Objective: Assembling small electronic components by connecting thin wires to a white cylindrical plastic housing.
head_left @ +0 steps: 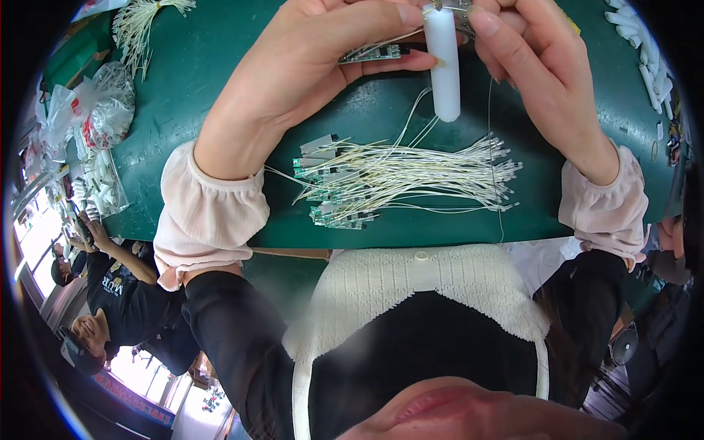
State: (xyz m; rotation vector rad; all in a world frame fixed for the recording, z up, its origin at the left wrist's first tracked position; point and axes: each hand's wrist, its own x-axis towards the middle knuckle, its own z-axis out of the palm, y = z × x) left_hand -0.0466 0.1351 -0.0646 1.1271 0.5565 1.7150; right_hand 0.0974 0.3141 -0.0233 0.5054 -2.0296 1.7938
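The nearer left hand's [312,55] fingers pinch the white tube [446,92] above the desk [172,110], long axis toward the near edge; the right hand [554,73] curls by its far end, grip unclear.

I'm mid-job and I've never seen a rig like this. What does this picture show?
No machine here, just two bare hands. The one view comes from a head-worn wide fisheye camera looking down, so straight edges bend. The left hand holds a slim green circuit board and touches a smooth white cylinder. The right hand is beside the cylinder's top; what its fingertips pinch is unclear. On the dark green tabletop lies a bundle of thin cream wires with small green boards at its left end.
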